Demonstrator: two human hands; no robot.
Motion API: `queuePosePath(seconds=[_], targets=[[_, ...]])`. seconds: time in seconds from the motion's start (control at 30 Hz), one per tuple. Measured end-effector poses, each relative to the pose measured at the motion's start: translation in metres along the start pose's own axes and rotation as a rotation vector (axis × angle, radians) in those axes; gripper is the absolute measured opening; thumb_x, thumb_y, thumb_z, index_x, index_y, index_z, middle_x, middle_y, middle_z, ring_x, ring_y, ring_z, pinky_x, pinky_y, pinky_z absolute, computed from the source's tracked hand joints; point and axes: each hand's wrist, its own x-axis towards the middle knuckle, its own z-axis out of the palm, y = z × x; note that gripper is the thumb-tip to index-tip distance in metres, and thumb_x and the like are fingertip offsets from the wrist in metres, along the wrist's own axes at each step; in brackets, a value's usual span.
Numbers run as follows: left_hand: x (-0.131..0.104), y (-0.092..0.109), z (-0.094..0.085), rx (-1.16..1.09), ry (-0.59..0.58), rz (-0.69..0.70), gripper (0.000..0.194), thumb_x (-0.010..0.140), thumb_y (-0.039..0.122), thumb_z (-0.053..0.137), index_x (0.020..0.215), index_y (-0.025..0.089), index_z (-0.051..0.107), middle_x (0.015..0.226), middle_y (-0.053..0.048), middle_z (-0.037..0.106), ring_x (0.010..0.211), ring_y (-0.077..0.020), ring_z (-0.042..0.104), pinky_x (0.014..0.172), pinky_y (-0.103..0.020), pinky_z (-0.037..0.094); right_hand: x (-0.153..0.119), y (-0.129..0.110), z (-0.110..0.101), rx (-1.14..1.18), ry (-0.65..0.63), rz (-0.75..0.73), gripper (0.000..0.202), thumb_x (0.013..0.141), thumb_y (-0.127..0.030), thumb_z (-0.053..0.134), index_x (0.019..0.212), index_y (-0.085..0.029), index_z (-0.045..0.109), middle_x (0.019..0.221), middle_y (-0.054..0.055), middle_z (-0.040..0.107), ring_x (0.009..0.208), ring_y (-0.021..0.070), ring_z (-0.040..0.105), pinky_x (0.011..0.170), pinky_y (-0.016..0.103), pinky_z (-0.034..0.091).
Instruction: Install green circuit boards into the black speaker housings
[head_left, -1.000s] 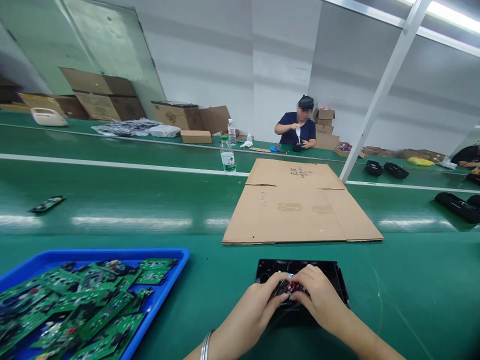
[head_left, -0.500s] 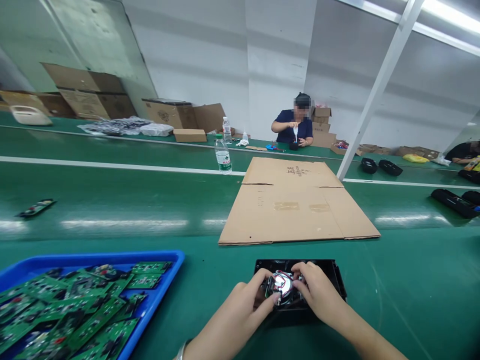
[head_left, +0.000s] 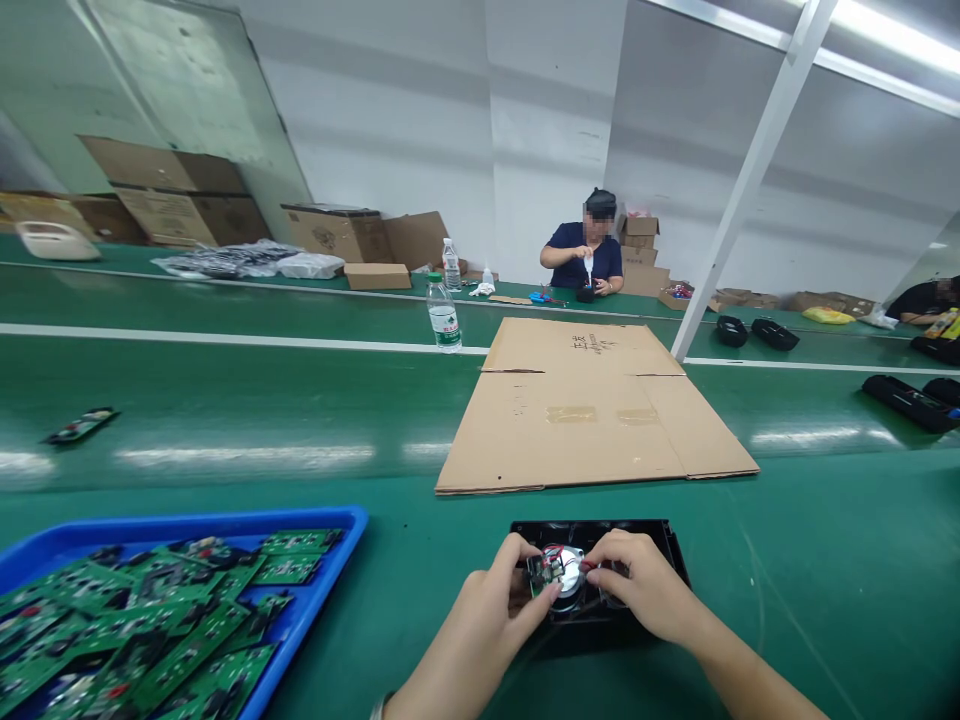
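A black plastic case [head_left: 600, 528] lies open side up on the green bench in front of me, with a round silver speaker [head_left: 573, 574] inside it. My left hand [head_left: 496, 622] grips a small circuit board [head_left: 544, 570] between thumb and fingers, held over the left part of the speaker. Thin red wires [head_left: 556, 550] run around the board and across the speaker. From the right, my right hand [head_left: 646, 588] has thumb and forefinger pinched on the wire end beside the speaker. Its fingers partly cover whatever tip is there.
A blue tray [head_left: 315, 590] of green circuit boards stands at left. Beyond the case lies a flattened cardboard sheet [head_left: 592, 450]. A water bottle [head_left: 444, 318] and a single board [head_left: 81, 427] are farther back. Across the bench sits a co-worker [head_left: 581, 250]; black cases [head_left: 904, 402] lie at right.
The circuit board in my left hand has tilted so more of its face shows. My right fingers have closed in on the wire. The view has shifted slightly.
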Motion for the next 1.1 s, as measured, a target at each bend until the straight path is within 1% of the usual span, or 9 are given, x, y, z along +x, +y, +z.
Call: queuePosePath(seconds=[0.1, 0.27, 0.4, 0.53, 0.6, 0.7, 0.87, 0.97, 1.1], targets=[[0.001, -0.002, 0.005, 0.0, 0.021, -0.012, 0.02, 0.077, 0.039, 0.047, 0.087, 0.022, 0.045, 0.054, 0.004, 0.058, 0.053, -0.0172, 0.058, 0.049, -0.024, 0.041, -0.002, -0.004, -0.001, -0.004, -0.058, -0.038, 0.015, 0.081, -0.011, 0.053, 0.079, -0.019, 0.065, 0.078, -0.001, 0.06, 0.073, 0.0116, 0.055, 0.065, 0.021, 0.041], [0.001, -0.008, 0.01, -0.138, 0.001, -0.031, 0.028, 0.076, 0.044, 0.048, 0.094, 0.022, 0.049, 0.068, -0.001, 0.068, 0.065, -0.0201, 0.065, 0.058, -0.028, 0.05, -0.005, -0.002, 0.009, -0.165, 0.004, -0.146, 0.014, 0.083, -0.012, 0.051, 0.08, -0.019, 0.063, 0.078, 0.001, 0.06, 0.074, 0.0127, 0.054, 0.066, 0.022, 0.042], [0.002, -0.015, 0.011, -0.123, 0.023, -0.013, 0.028, 0.076, 0.043, 0.05, 0.093, 0.021, 0.05, 0.066, -0.002, 0.068, 0.062, -0.0208, 0.065, 0.057, -0.029, 0.05, -0.005, 0.012, 0.019, -0.442, 0.14, -0.355, 0.017, 0.087, -0.014, 0.044, 0.084, -0.016, 0.06, 0.075, 0.003, 0.06, 0.069, 0.0143, 0.053, 0.063, 0.025, 0.041], [0.003, -0.015, 0.011, -0.058, 0.059, 0.02, 0.023, 0.078, 0.04, 0.047, 0.092, 0.021, 0.049, 0.066, -0.001, 0.067, 0.061, -0.0203, 0.064, 0.056, -0.028, 0.048, -0.005, 0.02, 0.024, -0.697, 0.302, -0.498, 0.026, 0.087, -0.009, 0.035, 0.076, -0.015, 0.058, 0.062, 0.002, 0.055, 0.057, 0.0143, 0.045, 0.055, 0.027, 0.032], [0.003, -0.013, 0.011, -0.011, 0.065, 0.038, 0.02, 0.08, 0.038, 0.045, 0.093, 0.022, 0.047, 0.068, -0.001, 0.067, 0.062, -0.02, 0.064, 0.057, -0.028, 0.047, -0.004, 0.019, 0.024, -0.715, 0.311, -0.516, 0.026, 0.088, -0.01, 0.035, 0.076, -0.015, 0.057, 0.062, 0.002, 0.055, 0.057, 0.0136, 0.043, 0.055, 0.027, 0.029], [0.002, -0.01, 0.012, 0.058, 0.071, 0.062, 0.017, 0.082, 0.035, 0.042, 0.093, 0.022, 0.047, 0.071, -0.001, 0.066, 0.062, -0.0191, 0.062, 0.054, -0.026, 0.044, -0.003, 0.015, 0.023, -0.717, 0.263, -0.515, 0.026, 0.09, -0.013, 0.036, 0.071, -0.016, 0.054, 0.061, 0.0, 0.054, 0.057, 0.0125, 0.042, 0.056, 0.027, 0.025], [0.0, -0.011, 0.013, 0.122, 0.076, 0.085, 0.016, 0.082, 0.033, 0.042, 0.092, 0.021, 0.047, 0.066, 0.001, 0.064, 0.055, -0.0168, 0.058, 0.048, -0.023, 0.038, -0.005, 0.01, 0.024, -0.751, 0.161, -0.426, 0.026, 0.089, -0.01, 0.034, 0.069, -0.016, 0.049, 0.063, 0.0, 0.052, 0.059, 0.0126, 0.038, 0.058, 0.028, 0.021], [0.0, -0.012, 0.015, 0.132, 0.05, 0.091, 0.014, 0.083, 0.033, 0.041, 0.091, 0.022, 0.045, 0.062, 0.002, 0.061, 0.05, -0.0154, 0.055, 0.045, -0.022, 0.035, -0.006, 0.01, 0.026, -0.759, 0.145, -0.394, 0.025, 0.088, -0.01, 0.034, 0.068, -0.016, 0.047, 0.064, 0.0, 0.051, 0.059, 0.0128, 0.036, 0.059, 0.028, 0.02], [0.0, -0.014, 0.015, 0.135, 0.011, 0.133, 0.012, 0.083, 0.031, 0.04, 0.091, 0.023, 0.044, 0.064, 0.003, 0.061, 0.051, -0.0148, 0.056, 0.046, -0.021, 0.034, -0.006, 0.009, 0.024, -0.778, 0.09, -0.37, 0.021, 0.085, -0.009, 0.037, 0.069, -0.016, 0.048, 0.065, 0.0, 0.052, 0.061, 0.0129, 0.037, 0.059, 0.029, 0.019]])
